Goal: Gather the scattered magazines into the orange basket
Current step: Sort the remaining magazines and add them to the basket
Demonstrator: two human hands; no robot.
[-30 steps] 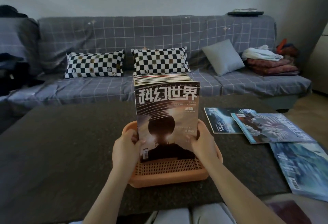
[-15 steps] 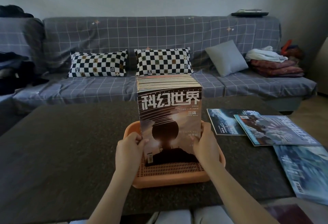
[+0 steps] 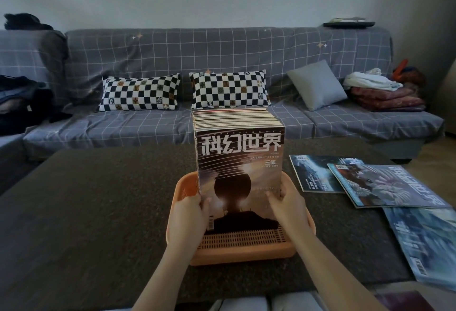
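Note:
A thick stack of magazines (image 3: pixel 238 162) stands upright in the orange basket (image 3: pixel 243 252) on the dark table, its brown cover with white characters facing me. My left hand (image 3: pixel 188 219) grips the stack's lower left edge, thumb on the cover. My right hand (image 3: pixel 288 208) grips its lower right edge. To the right, three loose magazines lie flat on the table: a dark blue one (image 3: pixel 313 173), a grey-blue one (image 3: pixel 389 186) overlapping it, and a pale blue one (image 3: pixel 429 241) nearest the table's right front corner.
The dark table (image 3: pixel 98 212) stretches wide to the left of the basket. Behind it runs a grey checked sofa (image 3: pixel 222 59) with two checkerboard pillows (image 3: pixel 139 93), a grey cushion (image 3: pixel 317 88) and folded blankets (image 3: pixel 385 96) at its right end.
The stack and both hands stay in place at the basket; the view has shifted slightly, so everything sits a little further right in frame.

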